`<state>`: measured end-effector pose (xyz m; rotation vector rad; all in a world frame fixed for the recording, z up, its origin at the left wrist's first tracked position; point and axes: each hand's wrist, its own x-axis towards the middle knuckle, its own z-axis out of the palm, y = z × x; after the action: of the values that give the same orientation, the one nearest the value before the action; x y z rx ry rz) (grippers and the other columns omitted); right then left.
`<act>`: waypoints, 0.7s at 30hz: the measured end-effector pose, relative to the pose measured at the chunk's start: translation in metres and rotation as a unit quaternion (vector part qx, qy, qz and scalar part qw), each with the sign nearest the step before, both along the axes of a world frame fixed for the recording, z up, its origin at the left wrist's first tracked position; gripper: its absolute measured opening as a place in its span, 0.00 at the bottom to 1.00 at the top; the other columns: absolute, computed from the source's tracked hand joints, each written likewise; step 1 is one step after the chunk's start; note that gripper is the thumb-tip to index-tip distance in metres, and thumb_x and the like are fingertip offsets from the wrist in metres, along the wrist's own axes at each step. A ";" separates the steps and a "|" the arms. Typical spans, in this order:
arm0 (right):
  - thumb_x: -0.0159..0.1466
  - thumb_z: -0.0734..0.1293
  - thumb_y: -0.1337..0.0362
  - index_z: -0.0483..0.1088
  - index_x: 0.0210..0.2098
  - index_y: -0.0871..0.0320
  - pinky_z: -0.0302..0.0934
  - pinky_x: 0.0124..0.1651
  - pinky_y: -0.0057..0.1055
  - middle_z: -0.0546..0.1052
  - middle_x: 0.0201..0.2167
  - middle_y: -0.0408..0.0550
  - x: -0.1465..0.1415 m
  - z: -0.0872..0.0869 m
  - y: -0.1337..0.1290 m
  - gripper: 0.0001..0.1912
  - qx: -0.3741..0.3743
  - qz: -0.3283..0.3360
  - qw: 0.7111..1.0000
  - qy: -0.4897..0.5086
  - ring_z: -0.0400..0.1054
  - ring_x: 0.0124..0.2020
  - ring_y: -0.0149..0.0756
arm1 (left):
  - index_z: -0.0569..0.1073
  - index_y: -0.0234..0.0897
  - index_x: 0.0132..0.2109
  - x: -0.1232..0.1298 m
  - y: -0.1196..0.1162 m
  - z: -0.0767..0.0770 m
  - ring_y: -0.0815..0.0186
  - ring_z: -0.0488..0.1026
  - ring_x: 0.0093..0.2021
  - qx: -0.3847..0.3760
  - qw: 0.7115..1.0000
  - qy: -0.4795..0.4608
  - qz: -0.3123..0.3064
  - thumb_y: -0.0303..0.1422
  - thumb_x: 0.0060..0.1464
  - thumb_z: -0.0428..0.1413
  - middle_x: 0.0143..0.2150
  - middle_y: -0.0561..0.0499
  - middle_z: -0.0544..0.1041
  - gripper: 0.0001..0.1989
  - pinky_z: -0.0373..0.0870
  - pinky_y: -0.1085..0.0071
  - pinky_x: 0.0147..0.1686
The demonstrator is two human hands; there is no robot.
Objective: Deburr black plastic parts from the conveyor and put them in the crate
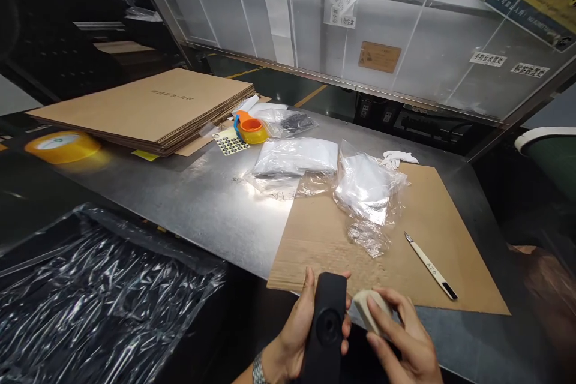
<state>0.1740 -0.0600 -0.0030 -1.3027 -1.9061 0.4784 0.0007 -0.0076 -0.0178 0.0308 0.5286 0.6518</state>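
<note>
Both hands are together at the near edge of the grey metal counter (216, 204), just in front of the near edge of a flat brown cardboard sheet (418, 204). The left hand (294, 333) grips an elongated matte black block with a round recess in its face (330, 297): the thumb lies straight along the block's left side, pointing away from the body, and the other fingers curl round behind it so that their tips show on the right. A patterned band (258, 368) circles the left wrist. The block's long axis points away from the body, its lower end running out of view. The right hand (402, 336), bent at the knuckles and reaching in from the right, pinches a small beige block with rounded edges (369, 311) between its digits, near the left fingertips; whether the beige piece touches the black block cannot be told. On the cardboard, toward its near right corner, a slim cream-handled knife (431, 270) lies with its blade toward the far left. A crumpled clear plastic bag with white contents (366, 186) covers part of the sheet's far left corner, and a white glove (398, 158) lies by its far edge.
</note>
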 end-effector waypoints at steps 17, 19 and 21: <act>0.62 0.59 0.75 0.60 0.58 0.55 0.64 0.44 0.41 0.63 0.48 0.56 -0.009 0.007 0.024 0.26 0.051 0.053 0.993 -0.092 0.61 0.47 0.42 | 0.74 0.33 0.43 0.010 -0.014 0.000 0.69 0.70 0.22 0.073 0.984 0.156 -0.037 0.57 0.55 0.35 0.23 0.50 0.75 0.36 0.64 0.76 0.25; 0.61 0.60 0.73 0.63 0.56 0.56 0.64 0.43 0.44 0.65 0.46 0.57 -0.017 0.008 0.021 0.23 0.046 0.039 0.988 -0.141 0.61 0.44 0.43 | 0.72 0.35 0.48 0.009 -0.010 0.005 0.71 0.72 0.34 0.049 0.986 0.161 -0.001 0.52 0.59 0.37 0.32 0.51 0.77 0.30 0.64 0.79 0.38; 0.60 0.61 0.71 0.65 0.53 0.55 0.66 0.38 0.44 0.67 0.44 0.58 -0.026 0.004 0.014 0.22 0.034 0.041 0.984 -0.171 0.63 0.40 0.44 | 0.71 0.34 0.49 0.009 -0.005 0.007 0.69 0.72 0.38 0.001 0.991 0.131 0.010 0.53 0.58 0.37 0.35 0.50 0.77 0.31 0.62 0.78 0.42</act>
<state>0.1476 -0.0458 0.0014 -1.3315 -2.2448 0.2352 0.0098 -0.0125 -0.0107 0.1148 0.7819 0.6723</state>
